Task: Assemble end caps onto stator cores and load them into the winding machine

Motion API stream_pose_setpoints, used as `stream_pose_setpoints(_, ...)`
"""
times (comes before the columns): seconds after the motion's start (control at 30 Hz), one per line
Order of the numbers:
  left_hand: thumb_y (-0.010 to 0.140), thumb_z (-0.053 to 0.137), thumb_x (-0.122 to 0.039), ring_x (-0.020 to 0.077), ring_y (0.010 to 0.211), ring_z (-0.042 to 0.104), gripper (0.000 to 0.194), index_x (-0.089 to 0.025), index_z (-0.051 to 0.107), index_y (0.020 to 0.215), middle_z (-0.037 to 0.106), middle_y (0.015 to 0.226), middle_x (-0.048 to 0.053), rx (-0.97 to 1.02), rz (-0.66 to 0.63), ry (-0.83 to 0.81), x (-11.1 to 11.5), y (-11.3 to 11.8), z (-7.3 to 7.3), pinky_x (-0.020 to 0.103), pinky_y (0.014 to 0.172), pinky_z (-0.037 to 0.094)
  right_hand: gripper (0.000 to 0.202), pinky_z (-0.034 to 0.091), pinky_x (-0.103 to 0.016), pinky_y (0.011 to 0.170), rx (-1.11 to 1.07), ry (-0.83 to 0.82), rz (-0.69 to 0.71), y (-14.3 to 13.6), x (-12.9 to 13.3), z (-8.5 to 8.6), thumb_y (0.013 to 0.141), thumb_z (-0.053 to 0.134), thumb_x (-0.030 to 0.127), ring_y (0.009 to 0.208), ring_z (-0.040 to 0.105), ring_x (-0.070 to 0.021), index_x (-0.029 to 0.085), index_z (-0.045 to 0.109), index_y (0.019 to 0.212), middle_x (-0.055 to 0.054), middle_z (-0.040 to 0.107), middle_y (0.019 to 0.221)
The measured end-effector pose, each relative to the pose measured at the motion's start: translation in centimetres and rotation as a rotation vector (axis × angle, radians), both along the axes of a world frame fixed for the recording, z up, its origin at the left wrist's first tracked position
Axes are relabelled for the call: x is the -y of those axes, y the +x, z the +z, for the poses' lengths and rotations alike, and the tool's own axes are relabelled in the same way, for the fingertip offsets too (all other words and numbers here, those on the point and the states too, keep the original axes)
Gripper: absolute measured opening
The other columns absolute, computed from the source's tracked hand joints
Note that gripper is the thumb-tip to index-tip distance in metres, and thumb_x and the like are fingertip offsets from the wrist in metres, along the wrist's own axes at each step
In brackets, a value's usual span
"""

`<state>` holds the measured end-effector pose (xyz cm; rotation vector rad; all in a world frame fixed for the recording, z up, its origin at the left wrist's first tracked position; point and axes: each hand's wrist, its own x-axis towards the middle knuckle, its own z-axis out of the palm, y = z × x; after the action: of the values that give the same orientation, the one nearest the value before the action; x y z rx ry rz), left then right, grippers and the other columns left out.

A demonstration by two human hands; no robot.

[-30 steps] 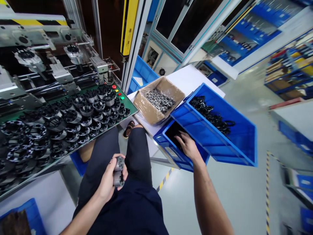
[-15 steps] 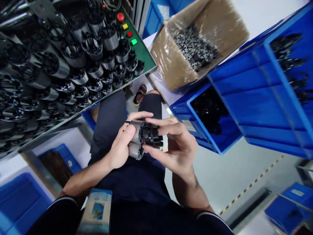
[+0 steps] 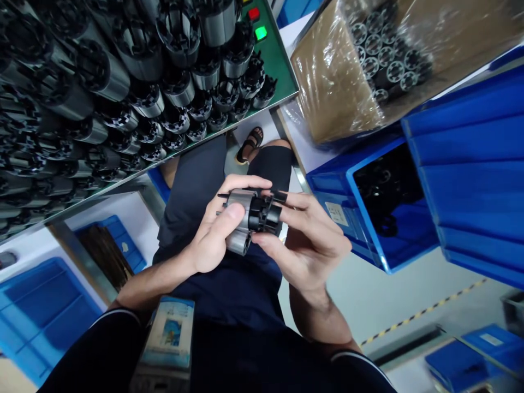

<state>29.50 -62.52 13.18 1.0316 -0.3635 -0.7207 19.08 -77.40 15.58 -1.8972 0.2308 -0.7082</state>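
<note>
In front of my lap, my left hand (image 3: 213,237) is wrapped round two grey metal motor cores, its thumb pressing on the upper core (image 3: 244,197). The lower core (image 3: 238,242) shows below that thumb, with its slotted end facing right. Black plastic slotted end pieces (image 3: 262,214) sit at the right end of the upper core. My right hand (image 3: 313,234) closes its fingertips round these black pieces, the thumb below and the fingers above. Thin dark prongs stick out of the upper core's left end. How deep the black pieces sit is hidden.
Many similar cores with black ends stand on a green-topped bench (image 3: 282,76) at upper left. A plastic-lined cardboard box (image 3: 331,71) of cores is at upper right. Blue bins (image 3: 368,218) with black parts stand on the right. A blue crate (image 3: 41,311) lies at lower left.
The view has shifted, so bench and box look nearer. Both hands still grip the same parts, now slightly turned; my right fingers have shifted a little on the black pieces.
</note>
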Motion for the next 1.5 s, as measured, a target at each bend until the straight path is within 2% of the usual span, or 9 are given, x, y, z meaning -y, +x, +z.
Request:
stream_pose_setpoints(0.2, 0.121, 0.064, -0.066, 0.0279, 0.109, 0.082, 0.055, -0.025, 0.081, 0.153, 0.08, 0.14, 0.014, 0.057, -0.073, 0.03, 0.0, 0.5, -0.1, 0.041, 0.099, 0.071, 0.043, 0.078, -0.045, 0.088, -0.029, 0.02, -0.014, -0.4, 0.4, 0.0, 0.099, 0.102, 0.032, 0.108, 0.09, -0.0288, 0.036, 0.093, 0.14, -0.007, 0.091, 0.131)
stream_pose_setpoints(0.5, 0.122, 0.062, -0.066, 0.0378, 0.145, 0.079, 0.058, -0.025, 0.077, 0.159, 0.077, 0.162, 0.015, 0.066, -0.09, 0.032, -0.2, 0.9, 0.5, 0.051, 0.126, 0.065, 0.03, 0.079, -0.046, 0.094, -0.021, -0.011, -0.008, 0.2, -0.7, -0.2, 0.099, 0.102, 0.034, 0.115, 0.09, -0.0306, 0.035, 0.093, 0.128, -0.007, 0.089, 0.135)
stream_pose_setpoints(0.63, 0.119, 0.07, -0.066, 0.0267, 0.101, 0.084, 0.052, -0.024, 0.078, 0.149, 0.084, 0.127, 0.013, -0.078, -0.12, -0.007, 0.1, 0.6, 0.5, 0.038, 0.089, 0.07, 0.01, 0.077, -0.049, 0.106, -0.017, 0.024, -0.087, 0.6, -0.8, -0.7, 0.108, 0.092, 0.037, 0.123, 0.087, -0.0297, 0.032, 0.09, 0.117, -0.007, 0.084, 0.147)
stream_pose_setpoints(0.73, 0.113, 0.08, -0.065, 0.0147, 0.065, 0.063, 0.046, -0.025, 0.069, 0.134, 0.072, 0.09, 0.001, -0.284, -0.146, -0.065, 0.8, 0.2, 0.2, 0.028, 0.064, 0.055, 0.022, 0.075, -0.044, 0.097, 0.107, 0.055, -0.145, 0.8, -0.2, -1.1, 0.107, 0.092, 0.043, 0.116, 0.086, -0.028, 0.032, 0.084, 0.125, -0.008, 0.084, 0.132)
stream_pose_setpoints(0.87, 0.106, 0.087, -0.061, 0.0098, 0.055, 0.052, 0.046, -0.026, 0.061, 0.121, 0.061, 0.076, -0.006, -0.463, -0.037, -0.132, 1.6, 0.7, 0.3, 0.022, 0.057, 0.046, 0.061, 0.07, -0.038, 0.08, 0.143, 0.099, -0.105, 0.5, 0.2, -0.8, 0.11, 0.084, 0.041, 0.11, 0.083, -0.026, 0.035, 0.071, 0.17, -0.008, 0.081, 0.127)
stream_pose_setpoints(1.0, 0.107, 0.081, -0.062, 0.0135, 0.056, 0.063, 0.043, -0.026, 0.061, 0.123, 0.071, 0.086, -0.002, -0.476, 0.054, -0.113, 1.8, 1.6, 1.2, 0.021, 0.046, 0.043, 0.038, 0.075, -0.042, 0.088, 0.106, 0.134, -0.038, 0.8, -1.2, -0.3, 0.114, 0.079, 0.038, 0.125, 0.085, -0.0302, 0.031, 0.076, 0.151, -0.011, 0.083, 0.135)
stream_pose_setpoints(1.23, 0.106, 0.083, -0.064, 0.0247, 0.099, 0.083, 0.044, -0.026, 0.067, 0.121, 0.074, 0.101, 0.003, -0.363, 0.239, 0.002, 1.7, 1.8, 2.2, 0.036, 0.086, 0.07, 0.026, 0.074, -0.058, 0.105, 0.023, 0.11, -0.013, 1.1, -3.2, -1.6, 0.103, 0.093, 0.041, 0.121, 0.087, -0.0345, 0.031, 0.072, 0.115, -0.012, 0.09, 0.137)
stream_pose_setpoints(1.4, 0.105, 0.087, -0.069, 0.0229, 0.09, 0.077, 0.047, -0.026, 0.076, 0.118, 0.073, 0.095, 0.004, -0.365, 0.241, 0.059, 1.5, 1.8, 1.6, 0.035, 0.076, 0.065, 0.045, 0.072, -0.06, 0.112, -0.094, 0.008, 0.099, 0.3, -1.7, -1.2, 0.101, 0.095, 0.036, 0.129, 0.088, -0.0373, 0.031, 0.082, 0.144, -0.013, 0.089, 0.143)
stream_pose_setpoints(1.5, 0.105, 0.085, -0.078, 0.0203, 0.08, 0.067, 0.052, -0.028, 0.081, 0.114, 0.072, 0.094, 0.005, -0.429, 0.185, 0.03, 1.6, 1.9, 1.0, 0.034, 0.067, 0.059, 0.047, 0.073, -0.056, 0.113, -0.12, 0.018, 0.143, 0.2, -0.9, -0.6, 0.1, 0.096, 0.03, 0.132, 0.087, -0.0356, 0.032, 0.087, 0.145, -0.011, 0.088, 0.145)
